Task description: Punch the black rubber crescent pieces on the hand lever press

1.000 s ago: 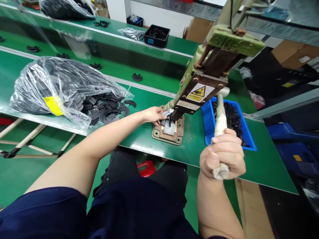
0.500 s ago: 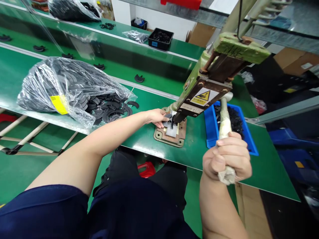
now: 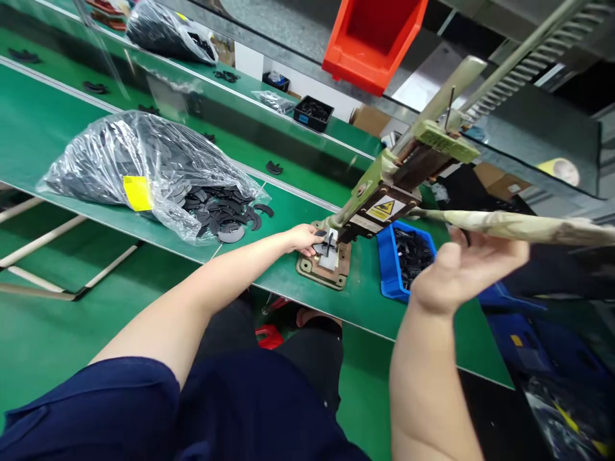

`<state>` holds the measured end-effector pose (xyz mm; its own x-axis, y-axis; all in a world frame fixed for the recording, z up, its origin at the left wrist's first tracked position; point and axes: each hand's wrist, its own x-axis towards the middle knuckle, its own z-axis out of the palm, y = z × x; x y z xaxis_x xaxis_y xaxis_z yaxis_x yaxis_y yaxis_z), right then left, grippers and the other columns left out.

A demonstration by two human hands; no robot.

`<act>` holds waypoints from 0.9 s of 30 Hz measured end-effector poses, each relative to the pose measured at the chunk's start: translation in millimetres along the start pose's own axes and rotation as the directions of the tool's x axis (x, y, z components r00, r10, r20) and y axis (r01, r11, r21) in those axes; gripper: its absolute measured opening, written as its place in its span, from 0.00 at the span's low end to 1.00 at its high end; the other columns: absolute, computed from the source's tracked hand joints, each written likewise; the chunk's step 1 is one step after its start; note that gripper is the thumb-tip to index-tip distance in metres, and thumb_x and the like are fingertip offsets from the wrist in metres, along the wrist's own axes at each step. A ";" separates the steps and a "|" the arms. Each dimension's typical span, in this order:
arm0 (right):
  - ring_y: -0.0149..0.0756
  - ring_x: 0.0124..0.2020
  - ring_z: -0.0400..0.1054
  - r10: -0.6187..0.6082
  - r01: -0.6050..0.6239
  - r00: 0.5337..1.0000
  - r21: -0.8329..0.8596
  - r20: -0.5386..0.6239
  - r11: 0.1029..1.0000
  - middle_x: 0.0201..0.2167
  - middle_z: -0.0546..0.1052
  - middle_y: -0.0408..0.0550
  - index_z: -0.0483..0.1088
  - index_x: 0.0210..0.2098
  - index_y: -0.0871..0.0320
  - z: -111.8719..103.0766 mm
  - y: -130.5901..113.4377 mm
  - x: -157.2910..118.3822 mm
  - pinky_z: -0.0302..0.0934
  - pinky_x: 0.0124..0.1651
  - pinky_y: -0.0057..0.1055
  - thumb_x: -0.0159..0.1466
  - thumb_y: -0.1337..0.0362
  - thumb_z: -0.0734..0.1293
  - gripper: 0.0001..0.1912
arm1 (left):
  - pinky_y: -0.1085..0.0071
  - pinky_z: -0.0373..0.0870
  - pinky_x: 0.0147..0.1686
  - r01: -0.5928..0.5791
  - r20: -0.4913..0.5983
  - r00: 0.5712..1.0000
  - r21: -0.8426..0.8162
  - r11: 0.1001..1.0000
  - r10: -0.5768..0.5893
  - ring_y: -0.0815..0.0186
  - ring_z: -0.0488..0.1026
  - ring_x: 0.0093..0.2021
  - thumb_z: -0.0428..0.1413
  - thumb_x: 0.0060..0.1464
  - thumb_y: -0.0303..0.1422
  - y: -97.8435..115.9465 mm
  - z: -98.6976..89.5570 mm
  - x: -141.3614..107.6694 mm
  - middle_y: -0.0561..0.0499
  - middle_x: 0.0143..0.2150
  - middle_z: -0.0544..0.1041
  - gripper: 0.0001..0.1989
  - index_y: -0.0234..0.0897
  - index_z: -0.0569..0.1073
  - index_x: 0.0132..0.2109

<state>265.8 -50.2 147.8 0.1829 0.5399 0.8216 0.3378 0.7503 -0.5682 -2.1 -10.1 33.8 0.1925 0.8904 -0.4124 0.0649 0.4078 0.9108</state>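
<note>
My left hand (image 3: 303,239) pinches a dark, curved piece (image 3: 319,247) at the metal plate on the base (image 3: 327,276) of a green hand press. A small black part (image 3: 330,239) stands upright on that plate, just under the press head (image 3: 384,206). The press lever (image 3: 509,224), wrapped in pale tape, is raised and points right. Against its underside rests my right hand (image 3: 473,269), palm up and loosely open; the lever partly hides the fingers. Left of the press, a clear plastic bag (image 3: 144,153) spills dark crescent-shaped pieces (image 3: 225,208) onto the green table.
A blue bin (image 3: 390,262) of black parts stands right of the press. Behind runs a green belt with spaced crescent pieces (image 3: 273,168). A black tray (image 3: 312,115) sits farther back. An orange-red bin (image 3: 375,48) rests on the overhead shelf.
The lever has swung up from pointing towards me to pointing right, and the press head has risen. My right hand has loosened from a fist around the lever. The left hand stays at the base.
</note>
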 end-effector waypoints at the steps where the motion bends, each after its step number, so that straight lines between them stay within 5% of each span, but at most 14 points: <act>1: 0.37 0.60 0.70 0.009 -0.007 0.996 0.020 -0.084 1.000 0.62 0.68 0.49 0.63 0.63 0.47 1.4 3.7 -18.7 0.69 0.65 0.45 0.64 0.49 0.72 0.31 | 0.76 0.74 0.23 -0.033 0.006 0.999 -0.024 0.999 0.033 0.68 0.77 0.21 0.69 0.60 0.39 -2.3 -2.8 -8.8 0.50 0.25 0.79 0.16 0.36 0.71 0.36; 4: 0.30 0.46 0.74 0.203 -0.204 0.979 0.054 0.035 0.977 0.47 0.76 0.46 0.70 0.53 0.52 11.1 11.3 -81.9 0.72 0.57 0.37 0.63 0.57 0.75 0.21 | 0.76 0.74 0.23 -0.131 0.052 0.990 -0.073 0.989 0.135 0.68 0.78 0.22 0.69 0.60 0.43 -10.8 -8.9 -43.6 0.51 0.25 0.78 0.19 0.37 0.69 0.36; 7: 0.35 0.40 0.77 0.351 -0.380 0.889 0.049 0.293 0.924 0.42 0.81 0.49 0.74 0.52 0.55 29.2 9.5 -134.8 0.76 0.47 0.38 0.63 0.56 0.75 0.21 | 0.76 0.75 0.23 -0.201 0.112 0.970 -0.119 0.972 0.215 0.68 0.78 0.22 0.68 0.60 0.47 -16.5 -7.1 -81.8 0.51 0.25 0.79 0.21 0.37 0.69 0.38; 10: 0.36 0.39 0.78 0.407 -0.468 0.810 0.047 0.421 0.883 0.41 0.82 0.50 0.75 0.49 0.55 46.6 3.4 -163.7 0.76 0.45 0.38 0.62 0.54 0.76 0.19 | 0.75 0.75 0.23 -0.228 0.152 0.957 -0.129 0.965 0.246 0.68 0.77 0.21 0.68 0.58 0.49 -19.2 1.5 -110.4 0.52 0.25 0.78 0.22 0.37 0.70 0.38; 16: 0.32 0.35 0.72 0.409 -0.468 0.805 0.037 0.429 0.883 0.34 0.79 0.43 0.73 0.39 0.55 53.1 -9.0 -179.0 0.71 0.41 0.33 0.65 0.54 0.73 0.11 | 0.74 0.75 0.23 -0.242 0.146 0.955 -0.127 0.962 0.259 0.67 0.77 0.21 0.69 0.55 0.51 -23.4 11.8 -133.1 0.52 0.24 0.78 0.24 0.38 0.70 0.37; 21: 0.33 0.36 0.73 0.348 -0.391 0.812 -0.007 0.468 0.921 0.35 0.79 0.45 0.72 0.39 0.54 49.9 -20.1 -178.6 0.72 0.43 0.34 0.67 0.55 0.70 0.10 | 0.75 0.72 0.21 -0.104 0.325 0.930 -0.218 0.970 0.172 0.70 0.74 0.19 0.70 0.52 0.55 -22.2 3.5 -133.8 0.52 0.25 0.78 0.27 0.37 0.71 0.38; 27: 0.35 0.42 0.77 0.242 -0.227 0.788 -0.097 0.566 0.969 0.42 0.81 0.47 0.74 0.48 0.54 41.8 -23.7 -162.7 0.73 0.50 0.36 0.69 0.59 0.68 0.09 | 0.72 0.72 0.25 -0.275 0.186 0.943 -0.030 0.961 0.276 0.68 0.75 0.23 0.66 0.58 0.53 -25.7 -7.2 -127.3 0.55 0.25 0.75 0.23 0.38 0.69 0.38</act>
<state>189.4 -140.0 25.7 -0.2966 0.8228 0.4849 0.3758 0.5673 -0.7328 -35.4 -132.5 62.7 0.3819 0.9145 -0.1337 -0.0200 0.1528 0.9880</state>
